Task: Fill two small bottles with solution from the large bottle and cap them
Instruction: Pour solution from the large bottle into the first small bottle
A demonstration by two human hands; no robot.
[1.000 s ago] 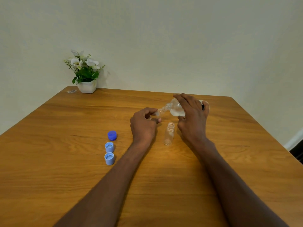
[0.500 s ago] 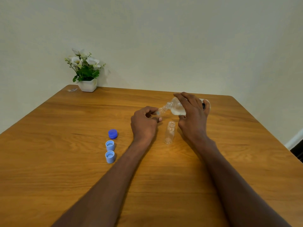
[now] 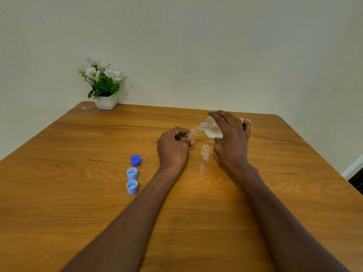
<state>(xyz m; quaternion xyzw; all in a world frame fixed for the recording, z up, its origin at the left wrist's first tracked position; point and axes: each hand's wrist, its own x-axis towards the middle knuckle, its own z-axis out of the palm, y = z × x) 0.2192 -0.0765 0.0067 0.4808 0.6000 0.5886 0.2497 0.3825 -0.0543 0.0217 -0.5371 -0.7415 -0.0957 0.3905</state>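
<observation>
Hands meet just right of the frame's centre, above a wooden table (image 3: 59,193). The right hand (image 3: 231,142) is wrapped over the large bottle (image 3: 213,129), tipping it sideways with its neck pointing left and down; clear liquid pools in the lower side of its body. The left hand (image 3: 172,148) pinches a small clear bottle (image 3: 191,133) between fingertips and thumb, tilted so its mouth meets the large bottle's neck. Between the two wrists, slightly below them in the frame, a second small bottle (image 3: 203,159) stands upright on the wood, open at the top and looking empty, touched by neither hand. Left of centre sit three caps in a short column: a dark blue cap (image 3: 135,160) uppermost, then two light blue caps (image 3: 132,173) (image 3: 132,187) below it, both lying open side up. In the upper left, at the table's far corner by the wall, stands a white pot of flowers (image 3: 104,85).
</observation>
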